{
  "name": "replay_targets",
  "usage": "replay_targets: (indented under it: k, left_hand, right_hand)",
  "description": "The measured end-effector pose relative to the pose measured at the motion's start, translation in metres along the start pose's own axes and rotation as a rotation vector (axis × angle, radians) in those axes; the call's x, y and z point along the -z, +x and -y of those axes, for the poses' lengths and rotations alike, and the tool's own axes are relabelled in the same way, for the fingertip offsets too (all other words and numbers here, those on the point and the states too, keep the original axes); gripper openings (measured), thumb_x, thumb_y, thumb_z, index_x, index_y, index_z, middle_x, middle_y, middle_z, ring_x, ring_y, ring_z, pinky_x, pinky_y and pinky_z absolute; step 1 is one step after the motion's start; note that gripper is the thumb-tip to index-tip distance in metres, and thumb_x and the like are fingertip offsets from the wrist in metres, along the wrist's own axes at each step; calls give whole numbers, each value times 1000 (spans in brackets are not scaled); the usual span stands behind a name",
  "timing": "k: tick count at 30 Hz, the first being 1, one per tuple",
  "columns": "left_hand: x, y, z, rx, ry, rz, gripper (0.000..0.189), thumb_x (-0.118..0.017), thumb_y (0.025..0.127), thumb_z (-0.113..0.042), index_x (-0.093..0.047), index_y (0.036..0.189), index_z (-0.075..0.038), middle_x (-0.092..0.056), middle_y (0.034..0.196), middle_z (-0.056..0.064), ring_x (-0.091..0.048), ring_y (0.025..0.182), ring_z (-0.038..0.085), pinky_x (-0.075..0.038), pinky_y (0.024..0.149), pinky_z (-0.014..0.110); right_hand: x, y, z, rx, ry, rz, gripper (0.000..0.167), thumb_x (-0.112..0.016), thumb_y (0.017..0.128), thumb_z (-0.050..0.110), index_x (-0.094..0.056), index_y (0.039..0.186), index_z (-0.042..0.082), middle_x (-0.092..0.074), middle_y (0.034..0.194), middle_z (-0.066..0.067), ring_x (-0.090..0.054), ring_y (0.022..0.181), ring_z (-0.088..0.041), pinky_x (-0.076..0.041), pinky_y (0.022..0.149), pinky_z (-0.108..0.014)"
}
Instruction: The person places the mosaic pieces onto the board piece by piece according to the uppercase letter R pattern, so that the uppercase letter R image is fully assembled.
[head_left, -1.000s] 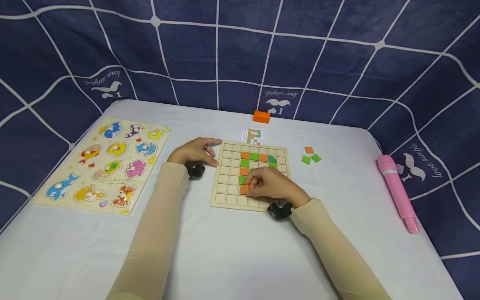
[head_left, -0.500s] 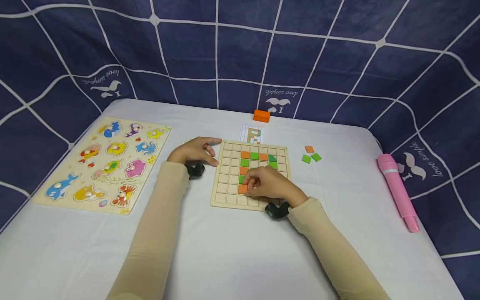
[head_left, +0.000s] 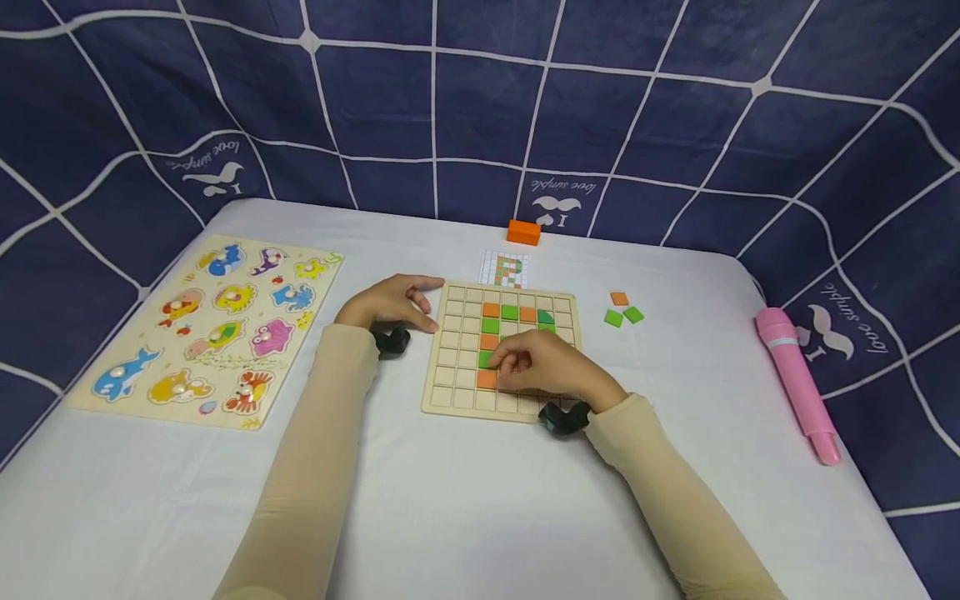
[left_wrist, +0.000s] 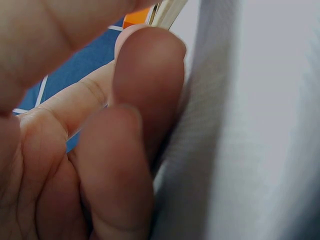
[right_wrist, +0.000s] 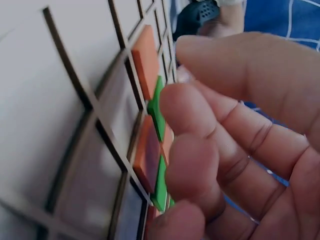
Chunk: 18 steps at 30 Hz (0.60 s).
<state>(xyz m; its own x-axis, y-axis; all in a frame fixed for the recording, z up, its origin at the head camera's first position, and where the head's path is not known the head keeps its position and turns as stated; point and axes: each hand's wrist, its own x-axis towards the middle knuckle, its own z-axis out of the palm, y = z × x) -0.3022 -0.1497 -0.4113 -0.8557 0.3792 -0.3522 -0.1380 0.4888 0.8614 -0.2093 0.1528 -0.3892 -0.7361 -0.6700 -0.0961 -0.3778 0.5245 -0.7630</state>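
Observation:
A wooden grid board point(head_left: 444, 358) lies on the white table, with orange and green tiles in some of its cells. My left hand point(head_left: 393, 302) rests beside the board's left edge, thumb and forefinger stretched to its rim. Over the board is my right hand point(head_left: 546, 364), fingers loosely bent and nothing seen between them. Its fingertips are right beside the lowest orange tile point(head_left: 486, 379) and the green tile point(head_left: 487, 359) above that. In the right wrist view, the thumb stands apart from the fingers, close to an orange tile point(right_wrist: 146, 62). The hand hides some cells on the right.
A pattern card point(head_left: 507, 270) lies behind the board, near an orange block point(head_left: 523, 233). Right of the board are a loose orange tile point(head_left: 618, 298) and two green tiles point(head_left: 633, 315). An animal puzzle board point(head_left: 168, 354) lies left; a pink microphone-like toy point(head_left: 797, 383) lies far right.
My right hand held the lowest orange tile at its cell, shifted slightly left, then drew back a little to the right. The tile now lies in its cell. My left hand stays put.

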Motion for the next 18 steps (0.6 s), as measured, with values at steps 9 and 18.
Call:
replay_targets:
  k: [9,18]
  left_hand:
    - [-1,-2,-1,6,3,4,100,-94,80,0,-44,166,-10,-60,101,9,-53,83,18,-47,68,22]
    - [-1,-3,-1,0,11,0,99,-94,80,-2,-45,166,-10,-61,102,8,-52,82,18,-43,66,24]
  right_hand:
    - [21,-9,-16,28,184,17,20,-79,96,3,-77,115,-4,-71,90,0,-51,69,-11,-43,68,-22]
    - [45,-25,-33,-66,361,-59,31,-72,99,1,-68,126,-14,-73,98,-9,-58,75,-13,-50,68,-24]
